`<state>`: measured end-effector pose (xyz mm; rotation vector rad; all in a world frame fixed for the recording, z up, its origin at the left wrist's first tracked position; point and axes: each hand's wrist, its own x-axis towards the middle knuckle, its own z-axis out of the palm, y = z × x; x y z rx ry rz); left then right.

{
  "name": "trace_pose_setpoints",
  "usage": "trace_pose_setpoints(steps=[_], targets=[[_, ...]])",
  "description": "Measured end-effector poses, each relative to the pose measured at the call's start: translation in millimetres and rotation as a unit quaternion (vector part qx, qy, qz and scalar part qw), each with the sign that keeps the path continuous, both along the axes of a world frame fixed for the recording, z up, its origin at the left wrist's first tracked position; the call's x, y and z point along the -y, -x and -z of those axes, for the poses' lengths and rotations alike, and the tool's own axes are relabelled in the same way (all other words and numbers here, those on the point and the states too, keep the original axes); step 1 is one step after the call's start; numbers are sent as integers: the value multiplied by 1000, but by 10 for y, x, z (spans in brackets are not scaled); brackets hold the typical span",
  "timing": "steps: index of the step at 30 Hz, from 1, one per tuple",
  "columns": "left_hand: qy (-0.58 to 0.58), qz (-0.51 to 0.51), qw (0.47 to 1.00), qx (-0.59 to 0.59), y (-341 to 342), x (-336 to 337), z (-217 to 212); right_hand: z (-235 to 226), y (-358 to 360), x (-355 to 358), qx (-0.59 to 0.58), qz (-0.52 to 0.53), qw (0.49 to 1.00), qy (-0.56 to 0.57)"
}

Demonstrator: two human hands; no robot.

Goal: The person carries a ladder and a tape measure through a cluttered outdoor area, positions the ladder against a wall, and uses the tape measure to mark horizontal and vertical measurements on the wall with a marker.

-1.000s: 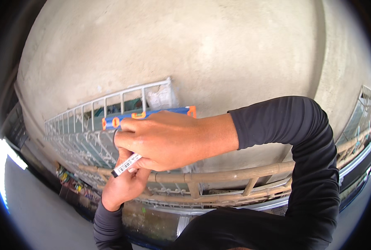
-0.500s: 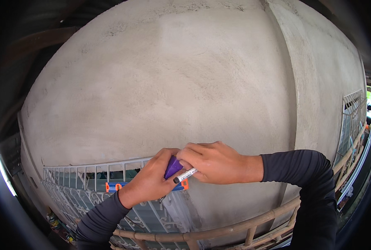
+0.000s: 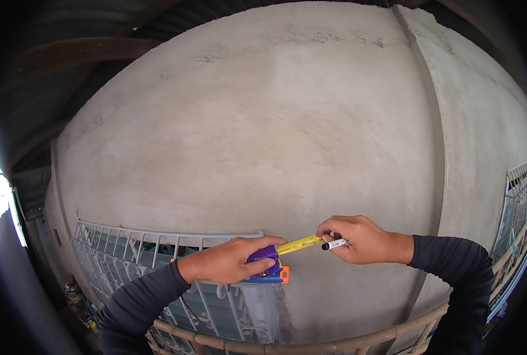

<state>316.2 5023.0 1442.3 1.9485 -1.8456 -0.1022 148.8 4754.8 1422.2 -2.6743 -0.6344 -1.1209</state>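
My left hand (image 3: 231, 260) grips a purple tape measure (image 3: 264, 255) in front of a rough plastered wall (image 3: 287, 136). Under that hand shows the end of a blue and orange spirit level (image 3: 272, 276). A short length of yellow tape blade (image 3: 299, 244) runs rightward from the case. My right hand (image 3: 358, 238) pinches the blade's end and also holds a white marker (image 3: 334, 244) with a black tip. Dark long sleeves cover both forearms.
A white metal window grille (image 3: 157, 248) sits low on the wall at left, and another grille (image 3: 515, 207) is at the far right. A bamboo rail (image 3: 311, 344) crosses the lower edge. A dark roof (image 3: 98, 35) overhangs the upper left.
The view has tilted up toward the wall. My hands have drawn apart, and the yellow blade now shows between them, pulled out to the right.
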Motion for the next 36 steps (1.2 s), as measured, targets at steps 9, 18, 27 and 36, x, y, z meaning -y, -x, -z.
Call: trace_pose_setpoints(steps=[9, 18, 27, 36], targets=[[42, -105, 992, 59, 160, 30, -147, 2, -9, -127, -3, -41, 998, -50], [-21, -43, 996, 78, 138, 131, -249, 73, 76, 17, 176, 67, 940, 284], [100, -107, 945, 293, -489, -30, -246, -134, 301, 957, 60, 230, 969, 74], [133, -188, 911, 342, -1543, -501, -121, -48, 850, 2480, 4, 522, 853, -13]])
